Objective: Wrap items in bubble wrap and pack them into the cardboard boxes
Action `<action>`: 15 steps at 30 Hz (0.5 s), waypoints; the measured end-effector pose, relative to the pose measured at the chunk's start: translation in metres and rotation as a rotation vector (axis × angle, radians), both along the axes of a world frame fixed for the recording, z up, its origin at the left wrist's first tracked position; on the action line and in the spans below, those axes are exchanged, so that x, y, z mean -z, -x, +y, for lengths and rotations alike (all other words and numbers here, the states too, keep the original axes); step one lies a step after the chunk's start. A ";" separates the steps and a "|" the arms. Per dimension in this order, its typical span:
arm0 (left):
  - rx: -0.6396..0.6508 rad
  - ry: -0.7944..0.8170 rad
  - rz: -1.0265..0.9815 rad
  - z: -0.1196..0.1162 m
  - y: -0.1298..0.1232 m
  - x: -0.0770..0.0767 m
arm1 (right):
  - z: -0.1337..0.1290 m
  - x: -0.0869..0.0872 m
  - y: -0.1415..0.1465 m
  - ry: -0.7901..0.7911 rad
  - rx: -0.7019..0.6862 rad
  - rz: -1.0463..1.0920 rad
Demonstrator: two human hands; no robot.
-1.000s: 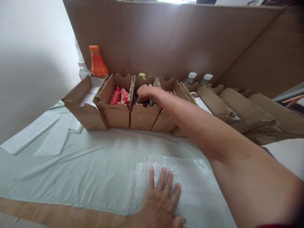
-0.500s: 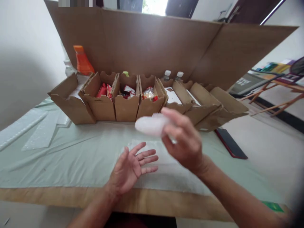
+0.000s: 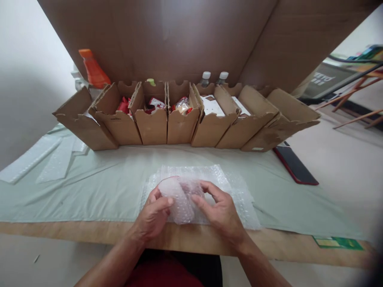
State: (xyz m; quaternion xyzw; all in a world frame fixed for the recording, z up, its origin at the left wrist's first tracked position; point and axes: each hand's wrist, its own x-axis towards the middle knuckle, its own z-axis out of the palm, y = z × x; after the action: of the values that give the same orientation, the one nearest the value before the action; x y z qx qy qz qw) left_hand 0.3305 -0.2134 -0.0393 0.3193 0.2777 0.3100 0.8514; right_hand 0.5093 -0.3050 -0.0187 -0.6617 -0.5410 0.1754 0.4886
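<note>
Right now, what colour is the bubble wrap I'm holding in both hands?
Clear, with a whitish sheen; the bubble wrap shows best in the head view.

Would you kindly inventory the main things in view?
Bubble-wrap piece: one, translucent, centre front
Bubble-wrap sheets: several, translucent, front and left
Open cardboard bins: seven, brown, back
Cardboard panel: one, brown, behind bins
Shiny packets: several, partly red, in bins
Flat objects: two, white, in bins
Plastic bottle: one, orange, back left
White-capped bottles: two, clear, behind bins
Tablecloth: one, pale green, over wooden table
Rectangular slab: one, black, right
Left hand, right hand: two, bare, front
</note>
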 end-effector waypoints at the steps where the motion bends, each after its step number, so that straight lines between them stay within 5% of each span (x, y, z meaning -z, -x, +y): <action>1: 0.008 -0.035 -0.021 0.007 0.006 -0.001 | 0.002 -0.008 -0.003 -0.014 0.012 0.015; 4: -0.096 -0.308 -0.055 0.039 0.029 -0.012 | 0.009 -0.044 -0.014 -0.096 0.033 -0.052; 6: -0.169 -0.611 -0.011 0.059 0.039 -0.030 | 0.018 -0.072 -0.015 -0.082 -0.084 -0.184; 10: -0.012 -1.078 0.263 0.075 0.029 -0.076 | 0.042 -0.121 -0.002 -0.066 -0.338 -0.399; 12: 0.183 -1.078 0.360 0.074 0.018 -0.085 | 0.049 -0.141 0.000 -0.148 -0.307 -0.396; 15: 0.424 -0.886 0.430 0.072 0.019 -0.073 | 0.043 -0.164 -0.021 -0.213 -0.102 -0.331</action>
State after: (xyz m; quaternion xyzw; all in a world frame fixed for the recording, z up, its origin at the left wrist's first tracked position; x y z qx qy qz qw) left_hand 0.3114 -0.1409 0.0337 0.7533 0.2179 0.1464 0.6030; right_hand 0.5303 -0.2617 0.1453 -0.5979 -0.6621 0.0307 0.4507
